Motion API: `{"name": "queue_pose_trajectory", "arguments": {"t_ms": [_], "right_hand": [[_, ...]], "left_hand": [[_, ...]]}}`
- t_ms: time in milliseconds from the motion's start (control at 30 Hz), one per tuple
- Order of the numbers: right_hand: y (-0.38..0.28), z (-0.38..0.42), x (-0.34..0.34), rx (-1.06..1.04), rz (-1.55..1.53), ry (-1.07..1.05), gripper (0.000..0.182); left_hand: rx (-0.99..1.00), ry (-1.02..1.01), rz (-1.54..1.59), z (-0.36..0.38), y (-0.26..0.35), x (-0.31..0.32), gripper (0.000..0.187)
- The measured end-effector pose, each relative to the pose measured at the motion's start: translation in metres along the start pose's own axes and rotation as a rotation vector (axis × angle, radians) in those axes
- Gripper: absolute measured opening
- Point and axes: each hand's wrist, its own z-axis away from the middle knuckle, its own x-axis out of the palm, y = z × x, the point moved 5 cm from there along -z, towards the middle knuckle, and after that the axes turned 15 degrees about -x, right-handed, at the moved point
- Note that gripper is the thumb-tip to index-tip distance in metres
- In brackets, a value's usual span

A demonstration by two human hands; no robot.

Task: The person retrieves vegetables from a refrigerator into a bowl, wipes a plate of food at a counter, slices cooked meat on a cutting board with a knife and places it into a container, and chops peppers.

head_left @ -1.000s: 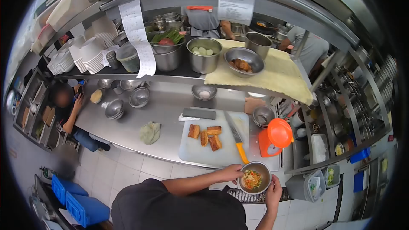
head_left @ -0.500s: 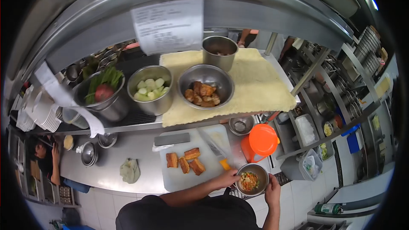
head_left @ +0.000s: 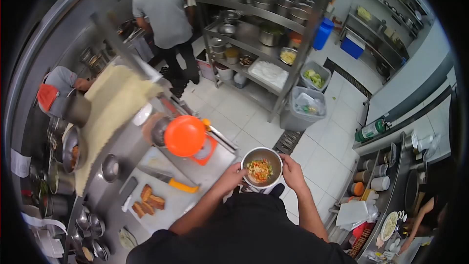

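Observation:
A metal bowl [head_left: 264, 153] is held between my two hands in front of my body, over the tiled floor just off the counter's end. Chopped, colourful food [head_left: 259, 170] lies in it. My left hand [head_left: 232, 178] grips the bowl's left rim, and my right hand [head_left: 292, 171] has its fingers closed on the right side. To the left, a white cutting board [head_left: 174, 204] carries several browned meat pieces [head_left: 148, 201]. A knife with a yellow handle [head_left: 183, 185] rests across it. An orange-lidded container [head_left: 185, 136] stands beyond the board.
A steel rack [head_left: 254, 7] with pots stands ahead, beside grey bins [head_left: 304, 110]. A person in a grey shirt [head_left: 165, 10] stands at the far left. Another counter [head_left: 378, 198] with jars runs along the right, where a person's arm [head_left: 420, 220] reaches in.
My view has turned to the right, so the counter now lies at the left. The bowl has moved with both hands away from the cutting board and the counter.

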Motion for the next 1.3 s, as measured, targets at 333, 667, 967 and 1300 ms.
{"name": "queue_pose_trajectory", "arguments": {"t_ms": [333, 667, 967, 1300], "right_hand": [[0.198, -0.011, -0.255, 0.173, -0.314, 0.02, 0.027], [0.449, -0.097, -0.422, 0.412, -0.01, -0.274, 0.036], [0.657, -0.121, -0.587, 0.823, -0.05, -0.327, 0.057], [0.798, -0.302, -0.774, 0.692, -0.124, -0.329, 0.069]], "left_hand": [[0.192, 0.048, -0.211, -0.157, 0.133, 0.264, 0.033], [0.159, 0.15, -0.137, -0.293, 0.198, 0.344, 0.029], [0.165, 0.149, -0.169, -0.443, 0.343, 0.437, 0.028], [0.123, 0.272, -0.071, -0.595, 0.485, 0.561, 0.034]]}}
